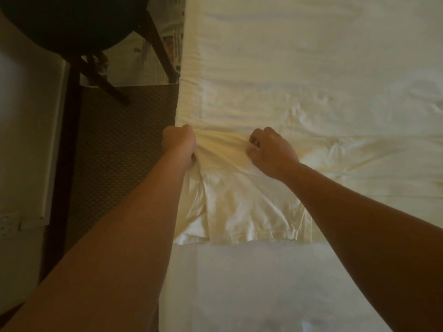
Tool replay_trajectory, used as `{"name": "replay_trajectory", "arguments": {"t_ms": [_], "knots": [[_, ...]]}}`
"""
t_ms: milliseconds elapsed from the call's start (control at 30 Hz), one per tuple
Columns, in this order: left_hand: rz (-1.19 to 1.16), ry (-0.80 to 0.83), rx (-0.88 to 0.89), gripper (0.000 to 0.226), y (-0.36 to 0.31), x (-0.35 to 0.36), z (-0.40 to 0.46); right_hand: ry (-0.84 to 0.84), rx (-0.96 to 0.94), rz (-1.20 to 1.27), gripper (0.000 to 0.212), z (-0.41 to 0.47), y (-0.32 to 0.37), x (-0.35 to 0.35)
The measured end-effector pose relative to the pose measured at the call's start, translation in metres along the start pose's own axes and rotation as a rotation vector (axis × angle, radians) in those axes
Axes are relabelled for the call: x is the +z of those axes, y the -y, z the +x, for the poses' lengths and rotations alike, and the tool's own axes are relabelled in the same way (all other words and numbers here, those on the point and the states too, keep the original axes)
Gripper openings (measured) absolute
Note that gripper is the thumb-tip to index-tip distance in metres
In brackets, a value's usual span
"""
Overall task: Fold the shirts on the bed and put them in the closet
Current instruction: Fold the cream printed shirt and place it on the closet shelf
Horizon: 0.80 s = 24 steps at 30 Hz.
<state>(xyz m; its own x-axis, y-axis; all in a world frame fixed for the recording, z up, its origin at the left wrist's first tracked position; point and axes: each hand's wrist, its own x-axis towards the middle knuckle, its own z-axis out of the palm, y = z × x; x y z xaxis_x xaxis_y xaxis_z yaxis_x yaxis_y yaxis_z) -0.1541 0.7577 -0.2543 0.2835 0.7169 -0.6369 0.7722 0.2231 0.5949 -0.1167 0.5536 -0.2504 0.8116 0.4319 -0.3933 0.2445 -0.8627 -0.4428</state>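
Left hand: your left hand (179,144) is closed in a fist at the left edge of the bed and grips a bunch of pale cloth; the fingers are curled under, so you see only the back of the hand.
Right hand: your right hand (269,149) is also curled and pinches the same cloth, a little to the right of the left hand, with bunched folds stretched between the two.
Shirt: the white shirt (244,212) lies on the bed (311,68) just below your hands, between your two forearms, with its wrinkled lower part spread toward you and its hem near you.
Around the left hand: to the left of it the floor has a dark patterned carpet (124,144); beyond it stands a dark chair (79,32) with slanted legs, and printed paper (153,61) lies under the chair beside the bed.
Far left: a pale wall (21,140) with a dark strip along its foot.
In the way: your left forearm covers the bed edge near you, and your right forearm covers the lower right part of the bed.
Hard to make out: shirt and bed sheet have almost the same colour, so where the shirt ends above your hands cannot be told; the fingertips of both hands are hidden in the cloth; the chair is cut off at the top.
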Motion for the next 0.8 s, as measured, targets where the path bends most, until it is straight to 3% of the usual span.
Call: {"name": "replay_trajectory", "arguments": {"t_ms": [167,300,433,567,700,800], "knots": [[-0.131,-0.062,-0.075,0.041,-0.002,-0.002,-0.007,-0.011,-0.03,-0.008,0.033,-0.008,-0.003,0.004],[-0.166,-0.071,-0.066,0.019,-0.001,-0.01,-0.019,-0.005,-0.06,-0.007,0.045,-0.018,-0.004,0.002],[0.113,-0.105,0.183,0.03,0.018,-0.022,-0.051,0.0,-0.105,-0.065,0.054,-0.04,-0.003,-0.001],[0.394,-0.033,0.386,0.022,0.067,-0.039,-0.109,-0.074,-0.145,-0.116,0.037,-0.077,0.0,0.003],[0.553,-0.002,0.325,0.024,0.117,-0.045,-0.142,0.031,-0.168,-0.115,0.023,-0.114,0.0,0.017],[0.579,0.023,0.262,0.032,0.135,-0.046,-0.151,0.162,-0.184,-0.196,0.031,-0.136,-0.007,0.031]]}}
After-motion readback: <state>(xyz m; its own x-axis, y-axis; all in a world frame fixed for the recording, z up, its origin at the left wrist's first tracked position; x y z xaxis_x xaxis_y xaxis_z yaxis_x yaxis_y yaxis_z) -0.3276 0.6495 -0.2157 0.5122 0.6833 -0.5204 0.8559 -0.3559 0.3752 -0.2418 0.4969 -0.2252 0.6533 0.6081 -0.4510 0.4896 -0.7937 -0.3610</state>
